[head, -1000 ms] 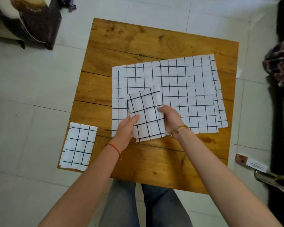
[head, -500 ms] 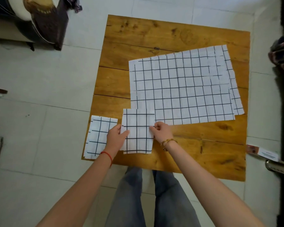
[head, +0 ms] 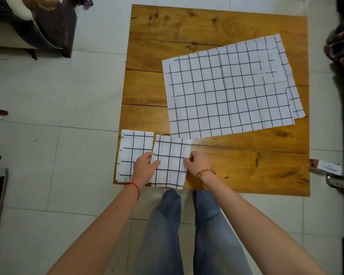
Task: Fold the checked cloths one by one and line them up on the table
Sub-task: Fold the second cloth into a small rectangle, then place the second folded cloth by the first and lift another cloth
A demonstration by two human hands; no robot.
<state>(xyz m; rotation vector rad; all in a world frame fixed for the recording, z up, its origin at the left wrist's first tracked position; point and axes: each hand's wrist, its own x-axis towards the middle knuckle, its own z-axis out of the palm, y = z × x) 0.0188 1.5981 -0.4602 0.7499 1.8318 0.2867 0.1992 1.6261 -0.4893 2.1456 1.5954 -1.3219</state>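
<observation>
The wooden table (head: 236,26) carries a stack of unfolded checked cloths (head: 226,92) far-right of the second folded cloth (head: 170,161). The left hand (head: 145,167) and right hand (head: 197,162) pinch that cloth's side edges, grip clamped; the first folded cloth (head: 134,150) lies just left, nearly touching.

folded cloths (head: 170,151) side by side, unfolded stack (head: 226,92) behind

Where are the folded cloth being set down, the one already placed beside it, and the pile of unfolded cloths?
Folded cloth being set down (head: 171,155): head view, on its upper middle.
Placed folded cloth (head: 136,147): head view, on its centre.
Unfolded pile (head: 226,92): head view, on the top sheet's middle.
</observation>
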